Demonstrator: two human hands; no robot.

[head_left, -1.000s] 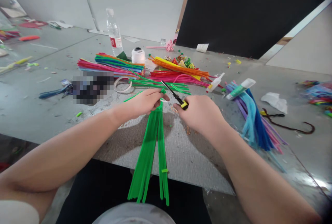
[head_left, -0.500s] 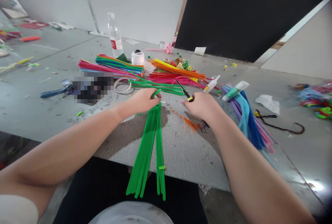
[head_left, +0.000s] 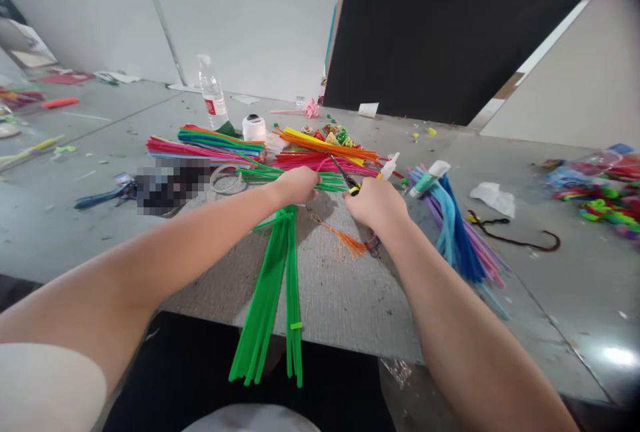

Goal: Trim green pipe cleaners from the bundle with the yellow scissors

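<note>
Since the earlier frame, the left hand (head_left: pixel 299 185) is moving off the top of the green bundle (head_left: pixel 265 302) toward one o'clock; its fingers are curling, though whether they are pinching anything cannot be told. The right hand (head_left: pixel 377 204) is clamping scissors (head_left: pixel 343 175), pointing toward eleven o'clock. The bundle is lying at the left hand's seven o'clock, an orange tassel (head_left: pixel 350 243) at five.
</note>
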